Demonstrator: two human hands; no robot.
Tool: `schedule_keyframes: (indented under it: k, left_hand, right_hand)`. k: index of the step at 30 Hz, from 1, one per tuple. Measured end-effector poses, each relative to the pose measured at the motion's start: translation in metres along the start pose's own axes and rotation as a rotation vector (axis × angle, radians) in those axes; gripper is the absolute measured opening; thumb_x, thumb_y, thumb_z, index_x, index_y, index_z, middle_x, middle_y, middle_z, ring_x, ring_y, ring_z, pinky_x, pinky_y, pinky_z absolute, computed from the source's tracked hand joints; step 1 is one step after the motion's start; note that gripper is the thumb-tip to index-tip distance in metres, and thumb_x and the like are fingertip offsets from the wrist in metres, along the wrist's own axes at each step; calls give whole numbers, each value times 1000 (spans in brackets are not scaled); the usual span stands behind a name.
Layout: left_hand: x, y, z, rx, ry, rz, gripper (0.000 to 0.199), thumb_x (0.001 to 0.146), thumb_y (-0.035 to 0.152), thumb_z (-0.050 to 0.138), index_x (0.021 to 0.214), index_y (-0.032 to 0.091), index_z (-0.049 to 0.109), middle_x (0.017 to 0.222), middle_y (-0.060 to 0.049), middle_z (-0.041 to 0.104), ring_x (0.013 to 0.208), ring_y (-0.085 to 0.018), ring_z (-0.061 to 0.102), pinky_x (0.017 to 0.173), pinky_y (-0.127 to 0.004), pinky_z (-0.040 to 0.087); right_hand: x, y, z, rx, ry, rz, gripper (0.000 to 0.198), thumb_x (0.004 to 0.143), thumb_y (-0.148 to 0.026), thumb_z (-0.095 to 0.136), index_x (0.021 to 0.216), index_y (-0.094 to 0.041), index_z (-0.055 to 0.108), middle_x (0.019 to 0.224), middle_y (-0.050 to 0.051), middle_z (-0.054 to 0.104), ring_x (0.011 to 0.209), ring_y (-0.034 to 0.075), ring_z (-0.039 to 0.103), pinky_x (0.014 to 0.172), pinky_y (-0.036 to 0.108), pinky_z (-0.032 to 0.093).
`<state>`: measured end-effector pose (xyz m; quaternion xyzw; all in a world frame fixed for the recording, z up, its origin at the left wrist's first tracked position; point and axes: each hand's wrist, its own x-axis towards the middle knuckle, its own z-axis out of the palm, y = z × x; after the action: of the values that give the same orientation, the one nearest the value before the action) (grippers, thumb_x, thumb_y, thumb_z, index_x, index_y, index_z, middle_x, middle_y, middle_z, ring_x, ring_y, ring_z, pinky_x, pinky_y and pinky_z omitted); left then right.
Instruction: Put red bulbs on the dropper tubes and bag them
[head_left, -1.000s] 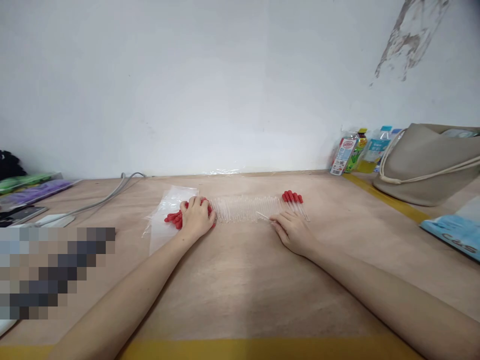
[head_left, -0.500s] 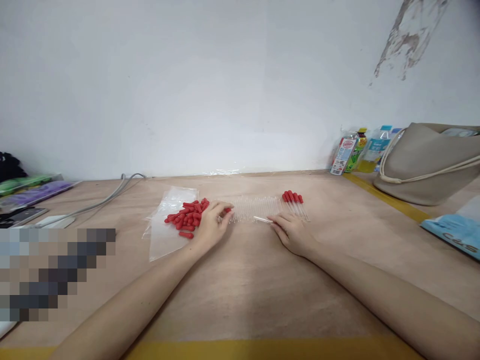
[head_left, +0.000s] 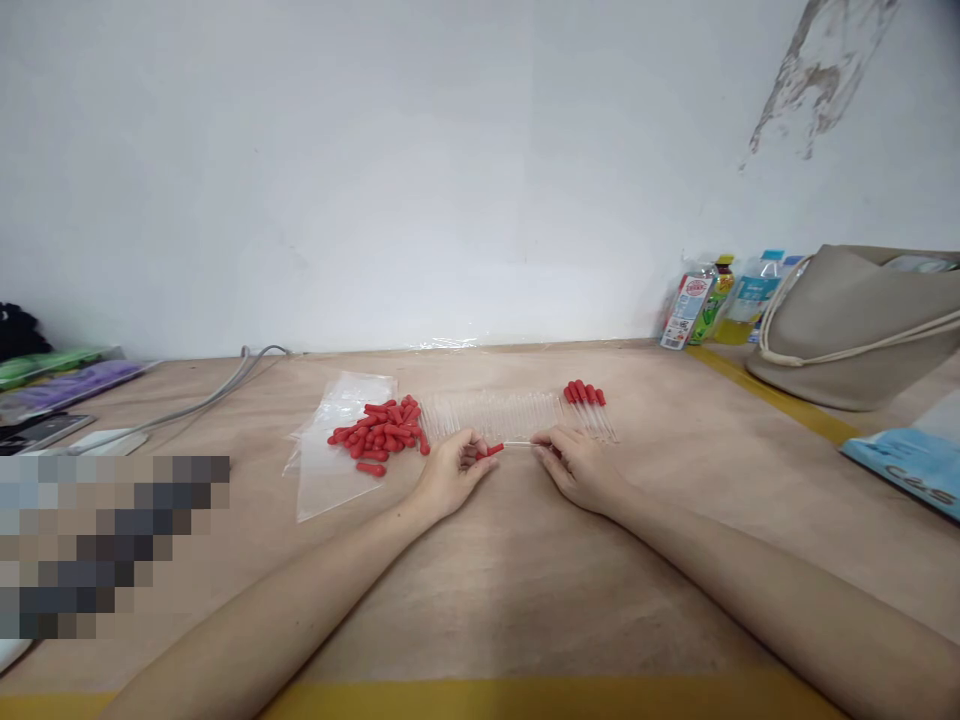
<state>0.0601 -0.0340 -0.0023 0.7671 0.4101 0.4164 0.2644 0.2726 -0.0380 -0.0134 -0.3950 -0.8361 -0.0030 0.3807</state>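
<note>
A red rubber dropper bulb (head_left: 492,451) is pinched in my closed left hand (head_left: 450,472), its open end pointing right. My right hand (head_left: 583,468) is closed on a thin clear glass dropper tube (head_left: 517,443), whose left end is at the bulb's mouth; whether it has entered cannot be told. Behind both hands lies a row of clear glass tubes (head_left: 495,412). Several droppers with red bulbs fitted (head_left: 586,395) lie at the row's right end. To the left, a pile of loose red bulbs (head_left: 386,432) rests on and beside a clear plastic bag (head_left: 322,485).
Drink bottles and a carton (head_left: 686,312) stand by the wall, beside a beige bag (head_left: 855,330). A blue packet (head_left: 904,465) lies at the right. A grey cable (head_left: 202,405), a phone (head_left: 52,434) and purple items (head_left: 82,385) occupy the left side.
My left hand has moved right and nearer, away from the pile, bringing a red bulb to the glass tube. The tube in my right hand has turned nearly level.
</note>
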Motion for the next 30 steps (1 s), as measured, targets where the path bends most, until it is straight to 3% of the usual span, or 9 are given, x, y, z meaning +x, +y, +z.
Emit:
schedule_keyframes:
  k: [7,14,19,30]
  left_hand:
    - [-1,3,-1,75,14,54,18,78,27,56,93,18,60,90,-5,66,80,-16,62,71,-28,51]
    - [0,3,-3,166,19,140,17,81,27,53,88,18,66,84,-4,69,74,-16,62,67,-27,49]
    - [-1,5,-6,151,-49,196,16,82,25,52,86,18,66,81,-3,68,72,-15,62,67,-25,47]
    - [-5,7,-6,255,-179,233,20,84,30,47,86,19,65,77,-2,65,71,-14,59,65,-24,44]
  right_hand:
    - [0,-3,-2,-49,-84,-78,16,87,-22,39,91,-18,54,82,3,62,73,13,55,74,30,32]
    - [0,-1,-1,14,-122,-117,14,86,-25,43,85,-18,55,74,1,59,68,12,53,70,28,32]
    - [1,4,-3,63,-150,-139,15,86,-23,44,88,-19,58,75,1,60,68,11,53,72,28,31]
    - [2,-1,-10,-144,-123,-207,21,86,-23,42,86,-21,63,74,2,61,67,12,52,72,31,26]
